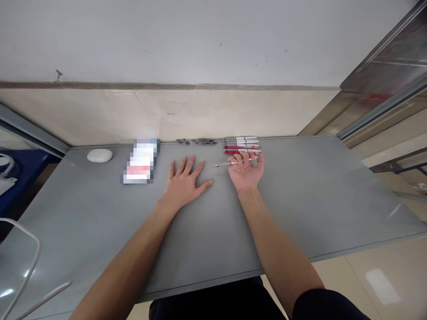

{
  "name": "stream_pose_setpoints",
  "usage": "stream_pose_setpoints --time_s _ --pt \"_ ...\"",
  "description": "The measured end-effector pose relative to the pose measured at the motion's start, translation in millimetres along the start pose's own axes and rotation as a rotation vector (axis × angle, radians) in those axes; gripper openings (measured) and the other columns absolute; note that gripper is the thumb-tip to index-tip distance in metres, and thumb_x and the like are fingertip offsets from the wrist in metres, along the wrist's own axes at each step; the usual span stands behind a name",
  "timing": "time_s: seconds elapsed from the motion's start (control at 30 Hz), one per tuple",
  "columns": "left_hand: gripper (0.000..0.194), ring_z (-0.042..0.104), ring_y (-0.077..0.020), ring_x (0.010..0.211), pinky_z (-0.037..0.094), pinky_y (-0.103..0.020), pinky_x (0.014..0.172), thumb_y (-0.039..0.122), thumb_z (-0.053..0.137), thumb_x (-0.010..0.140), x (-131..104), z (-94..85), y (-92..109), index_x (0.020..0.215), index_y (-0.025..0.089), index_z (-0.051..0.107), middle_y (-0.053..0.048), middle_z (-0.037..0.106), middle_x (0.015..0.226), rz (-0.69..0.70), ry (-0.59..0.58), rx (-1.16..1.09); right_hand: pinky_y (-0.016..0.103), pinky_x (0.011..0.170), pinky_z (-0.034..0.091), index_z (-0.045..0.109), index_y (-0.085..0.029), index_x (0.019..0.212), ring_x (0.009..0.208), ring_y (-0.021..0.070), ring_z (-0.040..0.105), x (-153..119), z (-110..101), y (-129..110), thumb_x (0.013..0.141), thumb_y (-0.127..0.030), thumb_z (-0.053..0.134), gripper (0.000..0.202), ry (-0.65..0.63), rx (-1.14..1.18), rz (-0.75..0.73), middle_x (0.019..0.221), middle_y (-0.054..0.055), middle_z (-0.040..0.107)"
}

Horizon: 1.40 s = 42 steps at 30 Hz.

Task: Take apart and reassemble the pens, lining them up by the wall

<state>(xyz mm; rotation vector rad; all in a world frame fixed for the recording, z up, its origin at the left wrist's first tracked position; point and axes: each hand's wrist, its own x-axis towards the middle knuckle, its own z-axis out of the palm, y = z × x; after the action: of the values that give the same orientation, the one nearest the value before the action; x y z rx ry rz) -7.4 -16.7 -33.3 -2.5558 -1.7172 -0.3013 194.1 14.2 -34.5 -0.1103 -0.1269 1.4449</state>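
Observation:
My left hand lies palm down on the grey table with its fingers spread, holding nothing. My right hand is turned palm up, fingers curled around a white pen. The pen's metal tip points left, toward my left hand. Just beyond my right hand, several white pens lie side by side with red-and-white pens nearest the fingers. Farther left by the wall, several dark pens lie in a narrow bunch. The curled fingers partly hide the held pen.
A phone-like device with a blurred screen lies left of my left hand, beside a white rounded case. A white cable loops over the left front. The tiled wall bounds the far edge of the table.

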Motion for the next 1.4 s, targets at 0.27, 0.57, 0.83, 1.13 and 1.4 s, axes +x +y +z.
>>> stream_pose_setpoints --time_s 0.27,0.57,0.83,1.13,1.4 --pt "0.071 0.024 -0.0345 0.146 0.013 -0.060 0.117 0.067 0.036 0.091 0 -1.8 1 0.148 0.025 0.040 -0.010 0.029 0.158 -0.011 -0.027 0.003 0.029 0.056 0.042 0.039 -0.023 0.067 0.052 0.0110 0.039 -1 -1 0 0.089 -0.044 0.043 0.031 0.033 -0.016 -0.022 0.058 -0.006 0.037" --pt "0.071 0.024 -0.0338 0.146 0.013 -0.059 0.117 0.068 0.034 0.091 0 -1.4 0 0.149 0.026 0.039 -0.010 0.029 0.159 -0.005 -0.030 0.006 0.030 0.056 0.042 0.037 -0.024 0.066 0.051 0.0116 0.039 -2 3 0 0.089 -0.041 0.040 0.029 0.093 -0.092 -0.050 0.059 -0.007 0.035" --pt "0.069 0.028 -0.0359 0.144 0.015 -0.062 0.116 0.065 0.040 0.090 0 -0.8 0 0.147 0.025 0.043 -0.011 0.032 0.157 0.008 0.012 -0.015 0.030 0.056 0.042 0.039 -0.024 0.066 0.051 0.0120 0.038 -3 7 -1 0.091 -0.046 0.041 0.033 0.083 -0.146 -0.066 0.058 -0.006 0.035" --pt "0.067 0.030 -0.0368 0.143 0.017 -0.062 0.115 0.063 0.043 0.091 1 -3.7 2 0.145 0.024 0.046 -0.013 0.036 0.155 0.004 0.024 -0.015 0.028 0.055 0.041 0.041 -0.024 0.067 0.050 0.0110 0.037 -2 5 -2 0.092 -0.053 0.039 0.038 0.041 -0.071 -0.034 0.058 -0.007 0.036" --pt "0.054 0.043 -0.0317 0.136 0.019 -0.055 0.117 0.053 0.044 0.094 5 -9.2 10 0.139 0.024 0.052 -0.009 0.051 0.145 0.074 0.168 -0.036 0.029 0.055 0.041 0.046 -0.025 0.071 0.051 0.0119 0.037 -5 10 0 0.093 -0.055 0.037 0.039 0.057 -0.128 -0.048 0.059 -0.006 0.037"
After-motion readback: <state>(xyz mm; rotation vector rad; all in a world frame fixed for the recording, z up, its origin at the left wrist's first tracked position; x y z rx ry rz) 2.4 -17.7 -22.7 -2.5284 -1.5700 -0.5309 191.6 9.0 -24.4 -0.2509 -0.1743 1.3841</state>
